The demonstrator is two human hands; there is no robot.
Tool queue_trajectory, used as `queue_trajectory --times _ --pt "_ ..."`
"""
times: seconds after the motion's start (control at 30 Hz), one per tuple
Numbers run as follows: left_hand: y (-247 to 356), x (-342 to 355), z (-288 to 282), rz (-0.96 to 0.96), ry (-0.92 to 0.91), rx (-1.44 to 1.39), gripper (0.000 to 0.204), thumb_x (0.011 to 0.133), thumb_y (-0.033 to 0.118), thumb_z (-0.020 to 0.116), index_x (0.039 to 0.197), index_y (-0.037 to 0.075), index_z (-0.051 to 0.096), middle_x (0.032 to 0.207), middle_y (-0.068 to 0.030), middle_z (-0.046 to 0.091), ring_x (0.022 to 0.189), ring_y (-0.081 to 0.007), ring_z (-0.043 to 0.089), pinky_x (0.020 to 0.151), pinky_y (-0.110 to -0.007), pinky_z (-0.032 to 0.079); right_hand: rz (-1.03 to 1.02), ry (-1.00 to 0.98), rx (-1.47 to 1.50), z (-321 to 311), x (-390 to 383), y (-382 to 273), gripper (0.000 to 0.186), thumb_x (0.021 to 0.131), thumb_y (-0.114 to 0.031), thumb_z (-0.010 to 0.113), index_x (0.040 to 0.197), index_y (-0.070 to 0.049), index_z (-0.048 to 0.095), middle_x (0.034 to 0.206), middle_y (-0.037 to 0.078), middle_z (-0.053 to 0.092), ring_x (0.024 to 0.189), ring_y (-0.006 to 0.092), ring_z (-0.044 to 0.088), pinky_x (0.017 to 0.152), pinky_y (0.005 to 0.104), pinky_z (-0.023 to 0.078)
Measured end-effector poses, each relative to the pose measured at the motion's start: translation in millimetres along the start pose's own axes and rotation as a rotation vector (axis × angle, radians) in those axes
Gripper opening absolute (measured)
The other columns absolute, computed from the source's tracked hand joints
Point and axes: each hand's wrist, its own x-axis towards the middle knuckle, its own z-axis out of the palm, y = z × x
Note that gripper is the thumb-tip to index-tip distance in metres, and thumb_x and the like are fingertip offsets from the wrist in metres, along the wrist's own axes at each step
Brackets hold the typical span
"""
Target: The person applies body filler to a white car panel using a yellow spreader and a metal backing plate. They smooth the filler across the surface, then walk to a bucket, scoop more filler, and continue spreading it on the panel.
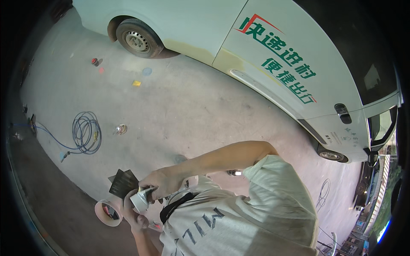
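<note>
In front of my shirt, low in the view, both of my hands are close together. My left hand (133, 213) is closed around the lower end of several dark, flat, squarish plates (124, 182) that fan out like scraper blades. Coming in from the upper right, my right hand (159, 182) grips a pale, silvery squarish piece (140, 201) with a dark edge. That piece sits over the left palm; its exact kind is unclear, and the fingers hide part of it. Beside the left hand, a light round bucket (100, 216) stands with dark and red items inside.
A white van (192, 25) with green lettering spans the top and right, its wheel (137, 38) at upper left. A coiled blue hose (100, 135) lies on the floor at left. A yellow piece (136, 83), a blue disc (147, 71) and a red item (95, 62) lie near the wheel.
</note>
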Motion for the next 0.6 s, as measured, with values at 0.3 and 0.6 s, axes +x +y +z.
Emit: queue_trajectory --times 0.3,0.6 --pt "-21.9 -16.6 -8.0 -0.119 0.217 -0.115 0.124 0.081 0.1 0.033 0.117 -0.014 0.065 0.106 -0.0194 0.066 0.096 -0.0292 0.07 0.084 -0.04 0.056 -0.025 -0.048 -0.062 8.0 12.0 -19.5 0.032 0.092 -0.016 0.07 0.119 0.0 0.062 0.1 0.011 0.075 0.085 0.0199 0.073 0.073 0.0349 0.058" --pt "-33.6 -48.1 -17.9 -0.187 0.356 -0.054 0.122 0.08 0.098 0.043 0.13 -0.012 0.059 0.117 -0.0195 0.063 0.109 -0.029 0.065 0.094 -0.041 0.052 -0.051 -0.14 -0.266 14.9 29.4 -21.6 0.031 0.089 -0.017 0.069 0.113 0.0 0.062 0.097 0.013 0.076 0.085 0.0248 0.076 0.076 0.0371 0.058"
